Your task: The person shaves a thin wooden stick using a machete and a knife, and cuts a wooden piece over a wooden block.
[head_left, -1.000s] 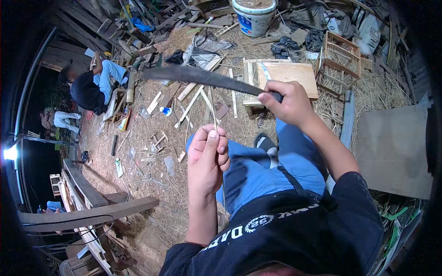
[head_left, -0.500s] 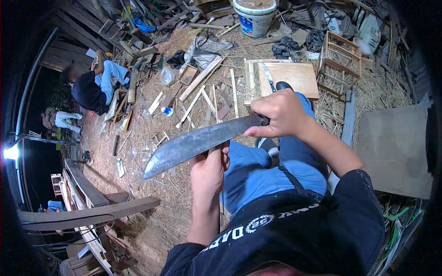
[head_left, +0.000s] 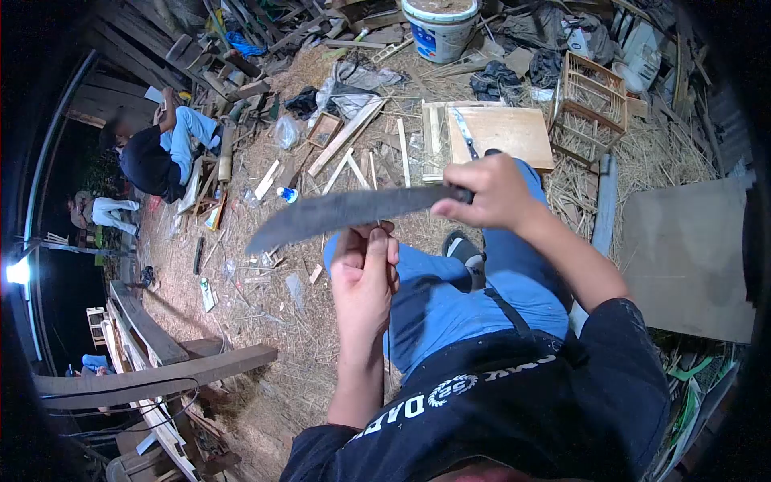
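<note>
A machete (head_left: pixel 337 215) with a broad dark blade stretches leftward from my right hand (head_left: pixel 490 193), which is closed around its dark handle. The blade is slightly blurred and passes just above my left hand (head_left: pixel 365 269). My left thumb and fingers pinch a thin stick (head_left: pixel 389 353), which runs down beside my thigh; a short tip shows above the fingers. I cannot tell whether the blade touches it. Beyond my right hand, a knife (head_left: pixel 464 132) with a pale blade and dark handle lies on a wooden board (head_left: pixel 514 132).
A wooden frame rack (head_left: pixel 594 100) stands at the right, beside a large flat panel (head_left: pixel 687 261). A white bucket (head_left: pixel 440 36) is at the back. Wood strips and shavings cover the ground. A wooden beam (head_left: pixel 161 376) juts in at lower left. Another person (head_left: pixel 152 161) sits at far left.
The machete's blade has swung up and tilted more level, lifting off the fingers of my left hand. My left hand has turned slightly, its pinch now showing. The view has shifted slightly.
</note>
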Action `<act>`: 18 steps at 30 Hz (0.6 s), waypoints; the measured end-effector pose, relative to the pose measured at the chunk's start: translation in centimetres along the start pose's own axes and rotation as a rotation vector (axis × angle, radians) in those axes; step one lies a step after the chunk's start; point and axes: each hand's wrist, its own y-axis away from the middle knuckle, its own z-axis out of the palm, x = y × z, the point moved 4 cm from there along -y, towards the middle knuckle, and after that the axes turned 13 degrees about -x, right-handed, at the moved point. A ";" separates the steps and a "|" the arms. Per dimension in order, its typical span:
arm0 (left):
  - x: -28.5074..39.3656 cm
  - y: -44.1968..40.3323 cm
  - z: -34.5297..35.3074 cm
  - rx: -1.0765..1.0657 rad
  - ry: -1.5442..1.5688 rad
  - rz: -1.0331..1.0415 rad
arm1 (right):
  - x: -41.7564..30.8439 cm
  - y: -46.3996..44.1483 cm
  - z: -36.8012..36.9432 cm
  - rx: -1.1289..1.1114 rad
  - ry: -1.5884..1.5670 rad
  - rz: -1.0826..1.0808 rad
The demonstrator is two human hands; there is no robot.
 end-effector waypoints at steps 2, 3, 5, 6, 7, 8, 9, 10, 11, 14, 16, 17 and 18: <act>-0.6 0.5 -0.1 0.114 -0.017 -0.063 | -1.3 -0.1 0.3 0.012 0.013 -0.061; -0.6 0.7 0.1 0.121 -0.018 -0.067 | -1.9 -0.2 0.4 0.019 0.030 -0.120; -0.3 0.9 0.4 0.177 0.013 -0.019 | -2.2 -0.5 -0.1 0.031 0.040 -0.144; -0.2 0.9 0.1 0.178 0.012 -0.021 | -2.2 -0.7 -0.3 0.047 0.054 -0.163; -0.1 0.8 -0.2 0.169 -0.043 -0.058 | -1.2 -0.9 0.1 0.084 0.025 -0.176; -0.1 0.7 -0.5 0.162 -0.097 -0.093 | -0.8 -0.9 0.1 0.083 0.024 -0.179; -0.3 0.5 -0.6 0.165 -0.096 -0.089 | -0.4 -1.0 0.1 0.070 0.071 -0.166; -0.7 0.1 -0.7 0.153 -0.066 -0.101 | -0.3 -1.1 0.0 0.059 0.120 -0.153; -1.0 -0.1 -0.7 0.138 -0.037 -0.117 | -0.2 -1.1 -0.1 0.049 0.143 -0.137; -1.5 -0.3 -0.3 0.120 0.064 -0.098 | 0.0 -0.6 0.4 0.062 0.142 -0.120; -1.7 -0.2 -0.1 0.149 0.067 -0.118 | -0.5 -0.1 1.3 0.062 0.122 -0.127; -1.7 -0.1 -0.1 0.185 0.069 -0.132 | -0.8 0.0 1.5 0.064 0.099 -0.141; -1.8 -0.1 -0.2 0.187 0.070 -0.132 | -0.7 0.0 1.3 0.062 0.099 -0.143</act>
